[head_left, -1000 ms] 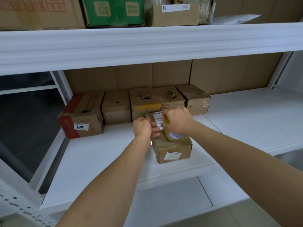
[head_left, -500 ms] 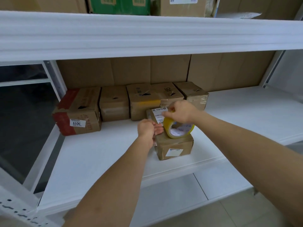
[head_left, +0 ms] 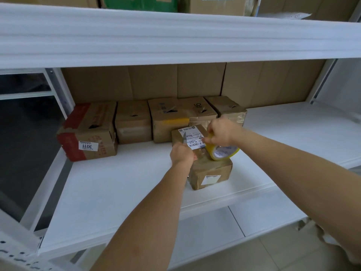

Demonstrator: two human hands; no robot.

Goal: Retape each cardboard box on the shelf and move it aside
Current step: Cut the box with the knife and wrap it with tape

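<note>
A small brown cardboard box (head_left: 212, 174) with a white shipping label on top stands on the white shelf (head_left: 121, 192), in front of a row of boxes. My right hand (head_left: 219, 133) grips a yellow-rimmed roll of clear tape (head_left: 224, 152) tilted on the box's top. My left hand (head_left: 182, 154) is curled round a small knife whose grey blade (head_left: 184, 136) points up at the box's left edge. A strip of tape seems to run from the roll across the box top.
Several cardboard boxes line the back of the shelf: a red-striped one marked 3011 (head_left: 88, 132) at the left, others (head_left: 168, 118) to its right. A thick white upper shelf (head_left: 175, 34) overhangs. Bare shelf surface lies to the right (head_left: 293, 130).
My right hand with the tape roll has drawn back and to the right along the box top. My left hand has shifted a little, and the knife blade shows again beside the label.
</note>
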